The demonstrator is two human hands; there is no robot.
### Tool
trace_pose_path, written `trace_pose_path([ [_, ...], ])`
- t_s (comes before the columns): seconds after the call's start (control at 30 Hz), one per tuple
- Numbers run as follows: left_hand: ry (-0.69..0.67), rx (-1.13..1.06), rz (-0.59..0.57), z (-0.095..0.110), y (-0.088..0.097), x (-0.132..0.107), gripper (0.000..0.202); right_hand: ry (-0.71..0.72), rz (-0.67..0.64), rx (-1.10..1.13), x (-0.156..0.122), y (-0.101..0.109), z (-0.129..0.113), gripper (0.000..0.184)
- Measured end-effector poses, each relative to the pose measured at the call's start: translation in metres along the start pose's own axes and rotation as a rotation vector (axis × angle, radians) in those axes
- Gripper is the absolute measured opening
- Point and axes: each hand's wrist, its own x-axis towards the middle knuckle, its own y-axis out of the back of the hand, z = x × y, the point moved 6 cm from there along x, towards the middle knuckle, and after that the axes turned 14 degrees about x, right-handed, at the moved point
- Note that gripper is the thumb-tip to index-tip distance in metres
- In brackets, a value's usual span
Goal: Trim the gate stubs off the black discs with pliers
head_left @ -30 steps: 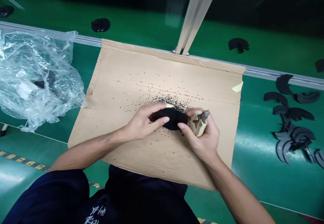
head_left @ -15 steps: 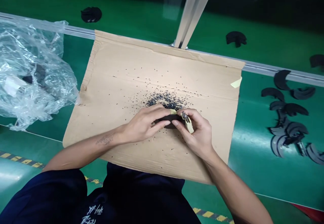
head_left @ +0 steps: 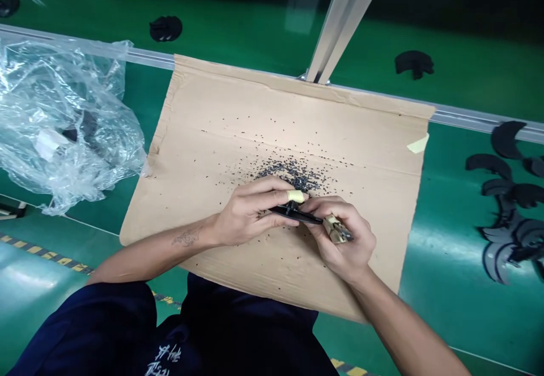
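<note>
My left hand is closed on a thin black plastic part, seen nearly edge-on. Pale yellow tape wraps a fingertip of this hand. Against the part's other end press the fingers of my right hand. That hand is also closed around a small metal tool with pale yellow covering; the palm and fingers hide much of it, so its kind is unclear. Small black scraps lie scattered on the cardboard sheet, thickest just beyond my fingers.
Crumpled clear plastic lies at left on the green table. Curved black parts are heaped at right. A metal post rises at the back edge, with dark reflective panels beside it. Yellow tape sticks to the cardboard's right edge.
The black part has turned from showing its broad side to nearly edge-on. My right hand has rolled, swinging the tool's metal end toward the right. The whole view has shifted slightly.
</note>
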Motion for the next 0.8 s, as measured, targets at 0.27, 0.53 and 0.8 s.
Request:
trace_pose_path([
  [0.27, -0.069, 0.065, 0.020, 0.0021, 0.0062, -0.0016, 0.018, 0.016, -0.042, -0.056, 0.0016, -0.0022, 0.0004, 0.026],
  [0.53, -0.015, -0.015, -0.006, -0.0007, 0.0047, 0.0018, 0.027, -0.075, 0.004, 0.094, 0.0045, -0.0031, 0.0029, 0.020],
  [0.8, -0.067, 0.065, -0.005, -0.0008, 0.0051, -0.0022, 0.020, 0.036, -0.049, -0.065, 0.0054, -0.0004, -0.0019, 0.026],
])
